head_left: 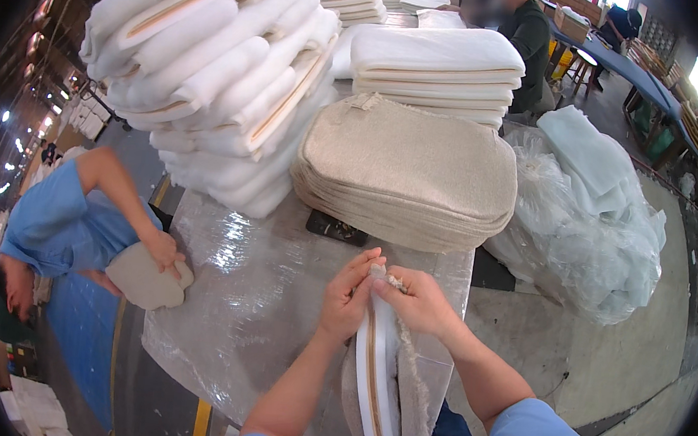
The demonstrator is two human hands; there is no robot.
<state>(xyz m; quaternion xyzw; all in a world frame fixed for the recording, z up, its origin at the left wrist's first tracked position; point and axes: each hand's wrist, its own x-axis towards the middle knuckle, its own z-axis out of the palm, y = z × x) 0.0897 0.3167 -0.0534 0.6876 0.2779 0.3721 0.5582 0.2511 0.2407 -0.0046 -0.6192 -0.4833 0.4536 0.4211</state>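
Note:
At the near edge of the table, both my hands pinch the top end of a beige fabric cover (pixel 410 398). A white zipper strip (pixel 372 369) with a tan line down its middle runs from my fingers toward my body. My left hand (pixel 345 301) is closed on the cover's left side, fingers pointing up. Opposite it, my right hand (pixel 421 299) grips the frayed corner, its thumb close to the left fingertips. The cover's lower part hangs toward my lap. Just beyond my hands lies a neat stack of beige fabric pieces (pixel 409 153).
Folded white padding (pixel 220 82) is piled high at the left, with another white stack (pixel 437 60) behind. A clear plastic bag (pixel 589 231) bulges at the right. A flat black object (pixel 336 227) lies by the beige stack. At left, a co-worker holds a beige pad (pixel 140 276).

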